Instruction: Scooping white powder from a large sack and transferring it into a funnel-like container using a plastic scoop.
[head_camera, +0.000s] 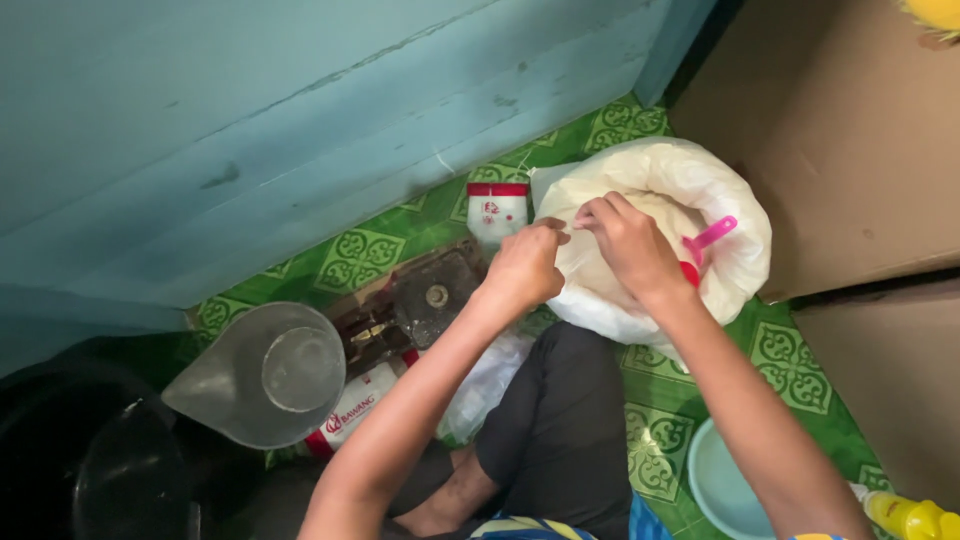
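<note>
Pinching the white sack (660, 185) at its near rim, my left hand (525, 265) and right hand (628, 245) keep fingers narrow on plastic; pink scoop (705, 245) inside the sack.

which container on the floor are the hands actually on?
The big white sack with the pink scoop: both the left hand and right hand pinch its rim. Clear jug and light bowl sit untouched.

A yellow bottle (912, 517) and pale blue bowl (722, 487) run off the bottom edge; the pink scoop (703, 244) is half buried in the white sack (690, 190).
</note>
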